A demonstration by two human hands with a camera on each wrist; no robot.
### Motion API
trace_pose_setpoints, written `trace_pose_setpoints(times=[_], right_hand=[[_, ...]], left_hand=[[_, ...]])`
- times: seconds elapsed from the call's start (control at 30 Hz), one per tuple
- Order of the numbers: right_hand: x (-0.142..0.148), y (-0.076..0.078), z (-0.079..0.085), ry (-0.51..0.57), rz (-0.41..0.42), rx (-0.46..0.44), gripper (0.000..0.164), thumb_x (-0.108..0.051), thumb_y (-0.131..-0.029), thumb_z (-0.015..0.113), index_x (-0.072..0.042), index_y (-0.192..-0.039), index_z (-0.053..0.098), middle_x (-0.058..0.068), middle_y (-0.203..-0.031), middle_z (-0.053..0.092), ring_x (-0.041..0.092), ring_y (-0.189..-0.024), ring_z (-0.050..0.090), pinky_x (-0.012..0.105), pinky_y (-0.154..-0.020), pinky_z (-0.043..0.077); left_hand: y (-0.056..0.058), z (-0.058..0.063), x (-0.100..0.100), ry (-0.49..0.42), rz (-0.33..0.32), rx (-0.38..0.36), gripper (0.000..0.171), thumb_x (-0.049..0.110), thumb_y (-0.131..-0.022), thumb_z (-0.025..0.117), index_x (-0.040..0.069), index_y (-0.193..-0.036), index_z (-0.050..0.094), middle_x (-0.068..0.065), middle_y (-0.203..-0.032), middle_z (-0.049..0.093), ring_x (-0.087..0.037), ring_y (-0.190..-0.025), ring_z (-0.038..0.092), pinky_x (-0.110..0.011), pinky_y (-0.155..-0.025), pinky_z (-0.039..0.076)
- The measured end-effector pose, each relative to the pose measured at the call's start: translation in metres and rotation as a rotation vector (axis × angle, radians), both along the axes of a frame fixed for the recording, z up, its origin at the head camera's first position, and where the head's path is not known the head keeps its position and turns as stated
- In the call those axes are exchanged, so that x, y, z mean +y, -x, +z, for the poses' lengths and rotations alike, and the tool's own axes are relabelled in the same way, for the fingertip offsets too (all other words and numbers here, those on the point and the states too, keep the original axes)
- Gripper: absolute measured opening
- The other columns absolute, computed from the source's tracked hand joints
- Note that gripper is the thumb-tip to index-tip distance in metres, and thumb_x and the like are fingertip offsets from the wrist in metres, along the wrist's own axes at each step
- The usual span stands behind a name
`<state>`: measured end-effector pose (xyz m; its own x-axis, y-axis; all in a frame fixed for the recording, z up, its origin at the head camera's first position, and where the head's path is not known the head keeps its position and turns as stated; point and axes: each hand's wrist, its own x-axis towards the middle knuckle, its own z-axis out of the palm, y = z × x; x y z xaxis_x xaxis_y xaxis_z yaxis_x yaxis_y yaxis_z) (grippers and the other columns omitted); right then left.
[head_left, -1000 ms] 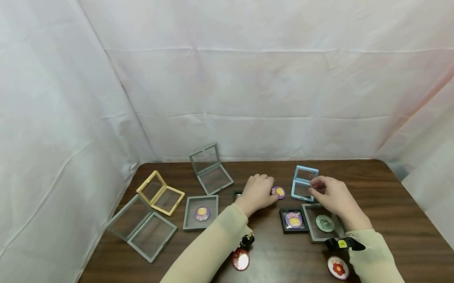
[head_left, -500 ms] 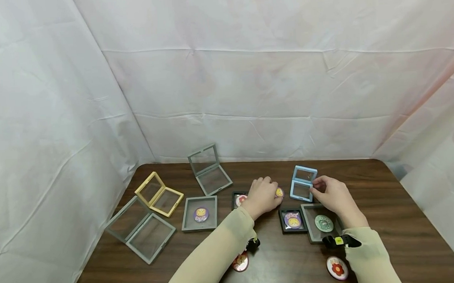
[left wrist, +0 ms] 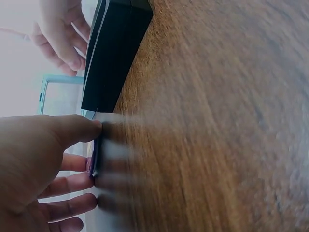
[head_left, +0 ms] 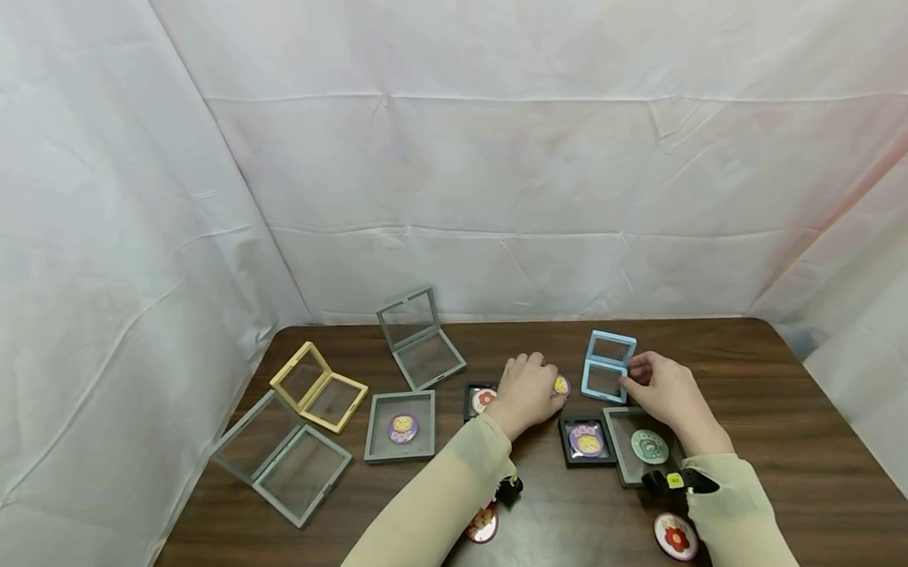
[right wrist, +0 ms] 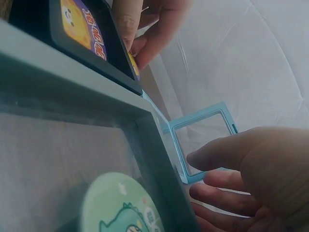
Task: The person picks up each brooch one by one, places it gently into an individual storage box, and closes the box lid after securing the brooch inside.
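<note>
Across the tabletop [head_left: 560,522], has four badges [head_left: 586,440] framed, blue frame [head_left: 605,363] unfilled; pinches purple badge [head_left: 561,386] with left fingers [left wrist: 72,184], holds right fingers [right wrist: 224,199] apart.

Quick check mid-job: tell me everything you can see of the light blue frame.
The light blue frame is two squarish halves joined along one side, each a rim that looks like plastic around a see-through pane. It stands open on the brown table, nearer half lying down, farther half tilted up. A small dark slot marks the raised half's outer rim. Fingers of the right hand are at its right edge; whether they touch it, I can't tell.
</note>
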<state>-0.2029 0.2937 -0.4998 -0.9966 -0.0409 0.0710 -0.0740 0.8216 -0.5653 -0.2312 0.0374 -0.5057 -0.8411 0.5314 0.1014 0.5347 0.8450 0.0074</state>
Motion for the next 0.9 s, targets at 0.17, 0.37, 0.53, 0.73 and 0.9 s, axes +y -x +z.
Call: trace_pose_setpoints(times=[0.17, 0.37, 0.53, 0.73, 0.9], right_hand=[[-0.0017, 0.0006, -0.0005, 0.013, 0.002, -0.017, 0.037, -0.02, -0.102, 0.076, 0.008, -0.124, 0.068, 0.021, -0.108, 0.075, 0.039, -0.099, 0.072, 0.061, -0.087, 0.057], [-0.0015, -0.0012, -0.0021, 0.022, -0.005, -0.033, 0.039, -0.019, -0.101, 0.077, 0.01, -0.125, 0.067, 0.023, -0.11, 0.074, 0.041, -0.102, 0.072, 0.061, -0.089, 0.057], [-0.0015, -0.0032, -0.0039, 0.036, -0.012, -0.023, 0.041, -0.017, -0.1, 0.078, 0.011, -0.127, 0.067, 0.025, -0.112, 0.074, 0.042, -0.104, 0.072, 0.06, -0.092, 0.057], [-0.0018, -0.0039, -0.006, 0.028, -0.005, -0.019, 0.044, -0.017, -0.099, 0.08, 0.013, -0.129, 0.067, 0.025, -0.114, 0.075, 0.043, -0.105, 0.073, 0.061, -0.093, 0.057], [-0.0032, -0.0018, -0.0076, 0.028, -0.001, -0.033, 0.045, -0.018, -0.099, 0.08, 0.014, -0.129, 0.067, 0.025, -0.114, 0.075, 0.043, -0.106, 0.073, 0.06, -0.093, 0.058]], left_hand=[[0.0009, 0.001, -0.0009, 0.008, 0.023, -0.017, 0.043, 0.054, -0.1, 0.075, 0.02, -0.127, 0.08, -0.001, -0.118, 0.071, -0.022, -0.106, 0.066, -0.04, -0.093, 0.054], [0.0009, -0.0018, 0.0005, -0.001, 0.029, -0.022, 0.047, 0.055, -0.1, 0.075, 0.02, -0.131, 0.079, -0.001, -0.121, 0.071, -0.023, -0.109, 0.066, -0.04, -0.093, 0.052], [0.0002, -0.0023, 0.0011, -0.029, 0.026, -0.012, 0.047, 0.054, -0.098, 0.077, 0.018, -0.13, 0.078, -0.001, -0.121, 0.071, -0.022, -0.108, 0.066, -0.04, -0.092, 0.053], [-0.0015, -0.002, 0.0, -0.049, 0.026, -0.029, 0.047, 0.053, -0.098, 0.077, 0.015, -0.126, 0.076, -0.001, -0.119, 0.07, -0.02, -0.109, 0.066, -0.039, -0.091, 0.053], [0.0013, -0.0052, -0.0003, -0.077, 0.038, -0.046, 0.046, 0.051, -0.097, 0.08, 0.016, -0.127, 0.077, -0.002, -0.119, 0.07, -0.022, -0.109, 0.065, -0.04, -0.094, 0.052]])
